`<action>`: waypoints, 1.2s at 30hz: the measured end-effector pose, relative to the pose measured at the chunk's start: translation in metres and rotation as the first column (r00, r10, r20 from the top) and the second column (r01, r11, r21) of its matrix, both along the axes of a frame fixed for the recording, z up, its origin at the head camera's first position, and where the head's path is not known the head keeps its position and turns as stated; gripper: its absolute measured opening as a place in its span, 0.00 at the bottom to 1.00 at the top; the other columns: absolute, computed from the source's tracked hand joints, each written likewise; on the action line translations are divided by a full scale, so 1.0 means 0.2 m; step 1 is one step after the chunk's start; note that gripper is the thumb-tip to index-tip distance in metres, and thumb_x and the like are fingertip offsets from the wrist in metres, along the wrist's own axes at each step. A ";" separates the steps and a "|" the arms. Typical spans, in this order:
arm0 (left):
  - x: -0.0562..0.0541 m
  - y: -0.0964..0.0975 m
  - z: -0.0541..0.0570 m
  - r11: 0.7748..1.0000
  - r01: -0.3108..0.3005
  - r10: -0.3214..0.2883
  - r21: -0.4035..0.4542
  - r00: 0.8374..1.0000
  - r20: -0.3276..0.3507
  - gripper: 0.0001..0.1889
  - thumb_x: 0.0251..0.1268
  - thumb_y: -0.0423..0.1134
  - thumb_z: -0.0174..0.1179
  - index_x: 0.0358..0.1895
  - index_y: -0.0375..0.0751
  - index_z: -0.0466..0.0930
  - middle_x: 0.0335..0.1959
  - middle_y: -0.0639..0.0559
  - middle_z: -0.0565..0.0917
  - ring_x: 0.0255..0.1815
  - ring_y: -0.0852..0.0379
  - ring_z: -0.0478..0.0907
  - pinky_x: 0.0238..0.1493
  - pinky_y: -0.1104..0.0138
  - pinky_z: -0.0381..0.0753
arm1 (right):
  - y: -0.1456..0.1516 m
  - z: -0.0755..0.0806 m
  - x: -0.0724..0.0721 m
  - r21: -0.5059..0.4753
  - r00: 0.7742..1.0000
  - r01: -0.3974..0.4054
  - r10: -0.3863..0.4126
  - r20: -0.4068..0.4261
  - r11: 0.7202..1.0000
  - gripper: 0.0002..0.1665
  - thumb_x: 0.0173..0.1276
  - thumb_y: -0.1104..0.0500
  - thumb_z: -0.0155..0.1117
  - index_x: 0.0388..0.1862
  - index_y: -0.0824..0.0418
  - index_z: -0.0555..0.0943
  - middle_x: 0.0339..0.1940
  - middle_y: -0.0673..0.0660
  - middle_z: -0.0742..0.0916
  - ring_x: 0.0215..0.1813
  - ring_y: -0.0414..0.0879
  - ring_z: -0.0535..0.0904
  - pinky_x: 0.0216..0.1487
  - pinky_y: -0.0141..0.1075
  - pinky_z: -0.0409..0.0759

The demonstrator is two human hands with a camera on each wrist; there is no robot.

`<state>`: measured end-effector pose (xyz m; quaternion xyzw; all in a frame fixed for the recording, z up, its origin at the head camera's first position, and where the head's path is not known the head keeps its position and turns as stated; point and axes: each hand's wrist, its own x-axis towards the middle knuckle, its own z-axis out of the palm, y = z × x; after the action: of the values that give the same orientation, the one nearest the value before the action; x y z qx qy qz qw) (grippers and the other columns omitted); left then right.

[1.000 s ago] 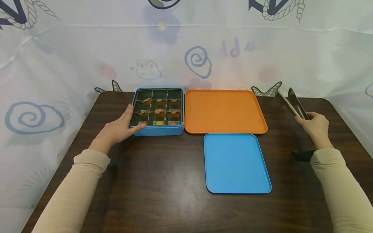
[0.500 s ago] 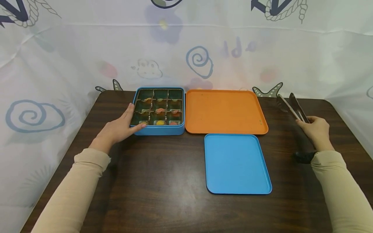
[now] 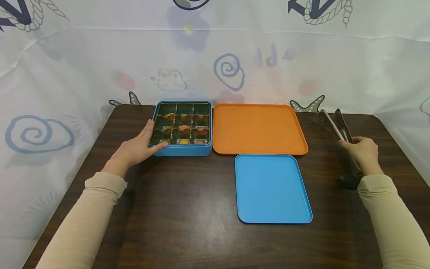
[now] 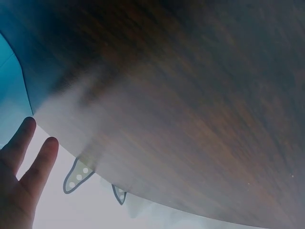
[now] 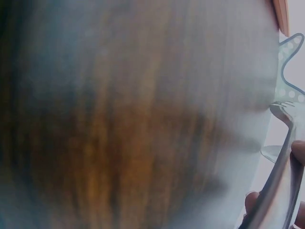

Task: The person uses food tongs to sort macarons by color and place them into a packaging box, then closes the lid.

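Note:
At the back left stands a blue box (image 3: pixel 183 151) with a dark divided insert (image 3: pixel 184 110); small yellow, orange and pink pieces show in several compartments. My left hand (image 3: pixel 134 149) rests against the box's left side and front corner, its fingers straight and the thumb over the front rim. On the right, my right hand (image 3: pixel 364 153) grips metal tongs (image 3: pixel 343 127), which point away from me over the table with their arms apart. The right wrist view shows the tongs (image 5: pixel 279 191) close up, with a finger and thumb on them. Nothing sits between their tips.
An orange tray (image 3: pixel 260 129) lies right beside the box. In front of it is a blue tray or lid (image 3: pixel 273 188). Both lie on a dark wooden table (image 3: pixel 181 224). A white printed cloth (image 3: pixel 268 52) hangs behind.
The tongs in my right hand have dipped slightly toward me. My left hand stays in place on the box.

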<state>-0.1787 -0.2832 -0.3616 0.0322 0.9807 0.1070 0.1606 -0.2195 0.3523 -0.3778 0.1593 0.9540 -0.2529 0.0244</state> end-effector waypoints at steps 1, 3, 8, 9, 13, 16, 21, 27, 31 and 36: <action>0.00 0.00 0.00 1.000 -0.001 0.001 0.003 1.000 0.001 0.56 0.59 0.78 0.32 0.74 0.45 0.16 0.77 0.46 0.23 0.55 0.31 0.77 0.28 0.56 0.77 | 0.00 0.00 0.00 0.008 1.000 -0.004 0.004 0.001 1.000 0.44 0.70 0.43 0.49 0.65 0.82 0.63 0.61 0.83 0.69 0.63 0.76 0.64 0.61 0.62 0.65; 0.00 0.00 0.00 1.000 -0.006 0.006 0.013 1.000 0.006 0.56 0.58 0.79 0.32 0.74 0.45 0.16 0.77 0.47 0.22 0.53 0.31 0.78 0.24 0.59 0.75 | 0.00 -0.01 0.00 0.020 1.000 -0.009 0.009 0.002 1.000 0.43 0.70 0.43 0.49 0.64 0.82 0.64 0.61 0.83 0.70 0.61 0.76 0.65 0.60 0.61 0.66; 0.00 0.00 0.01 1.000 -0.002 0.002 0.020 1.000 0.014 0.56 0.59 0.78 0.32 0.74 0.46 0.16 0.77 0.47 0.21 0.56 0.31 0.76 0.25 0.59 0.76 | 0.00 -0.01 0.00 0.034 1.000 -0.014 0.014 0.007 0.999 0.42 0.70 0.44 0.50 0.63 0.83 0.65 0.60 0.83 0.71 0.60 0.75 0.67 0.60 0.61 0.67; 0.00 0.00 0.01 1.000 -0.001 0.000 0.020 1.000 0.015 0.56 0.59 0.78 0.33 0.74 0.46 0.16 0.77 0.47 0.21 0.58 0.30 0.75 0.26 0.57 0.77 | 0.00 0.00 0.00 0.033 1.000 -0.016 0.015 0.010 0.999 0.42 0.70 0.44 0.50 0.63 0.83 0.65 0.60 0.83 0.70 0.60 0.75 0.67 0.60 0.61 0.67; 0.00 0.00 0.00 0.999 -0.009 0.008 0.033 1.000 0.016 0.55 0.61 0.77 0.34 0.73 0.46 0.15 0.76 0.48 0.21 0.66 0.29 0.66 0.37 0.49 0.79 | 0.00 0.01 0.00 0.027 0.999 -0.035 0.034 0.032 0.999 0.44 0.71 0.43 0.48 0.63 0.84 0.63 0.60 0.83 0.69 0.60 0.75 0.66 0.60 0.61 0.66; -0.01 0.00 -0.01 0.999 -0.017 0.016 0.049 1.000 0.013 0.54 0.61 0.76 0.34 0.74 0.47 0.15 0.77 0.47 0.21 0.68 0.29 0.62 0.42 0.45 0.77 | 0.00 0.03 0.01 0.032 0.995 -0.070 0.068 0.066 0.997 0.45 0.72 0.43 0.46 0.64 0.85 0.60 0.61 0.85 0.67 0.60 0.77 0.65 0.61 0.62 0.65; 0.00 0.00 -0.01 1.000 -0.004 0.004 0.022 1.000 -0.021 0.54 0.61 0.76 0.33 0.75 0.44 0.20 0.77 0.43 0.25 0.69 0.27 0.60 0.47 0.41 0.76 | -0.01 0.04 0.05 0.027 0.996 -0.080 0.079 0.033 0.996 0.47 0.73 0.42 0.43 0.69 0.82 0.54 0.63 0.85 0.65 0.62 0.78 0.62 0.60 0.64 0.65; 0.02 0.02 0.03 1.000 0.005 0.000 0.025 0.984 -0.178 0.52 0.63 0.74 0.36 0.77 0.40 0.29 0.78 0.35 0.31 0.75 0.27 0.45 0.69 0.36 0.51 | -0.08 0.08 0.10 0.002 0.981 -0.138 0.137 -0.137 0.990 0.41 0.74 0.46 0.44 0.72 0.76 0.54 0.65 0.83 0.66 0.63 0.78 0.62 0.59 0.66 0.63; 0.04 0.08 0.08 0.998 0.050 -0.030 0.047 0.934 -0.357 0.46 0.68 0.64 0.44 0.77 0.38 0.36 0.78 0.34 0.39 0.76 0.30 0.46 0.71 0.38 0.49 | -0.17 0.10 0.16 0.011 0.928 -0.270 0.264 -0.263 0.963 0.33 0.74 0.53 0.48 0.68 0.76 0.62 0.61 0.80 0.70 0.61 0.75 0.65 0.56 0.66 0.63; 0.08 0.23 0.10 0.972 0.235 -0.191 -0.008 0.770 -0.609 0.33 0.69 0.45 0.53 0.73 0.33 0.56 0.74 0.32 0.56 0.72 0.34 0.59 0.68 0.41 0.61 | -0.29 0.08 0.26 0.068 0.818 -0.463 0.456 -0.351 0.884 0.24 0.72 0.59 0.54 0.63 0.70 0.72 0.57 0.72 0.78 0.57 0.64 0.72 0.52 0.57 0.71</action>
<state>-0.1618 -0.2368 -0.3409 0.1811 0.9660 0.1058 -0.1514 -0.1684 0.2949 -0.3624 -0.1242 0.9497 -0.2738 -0.0871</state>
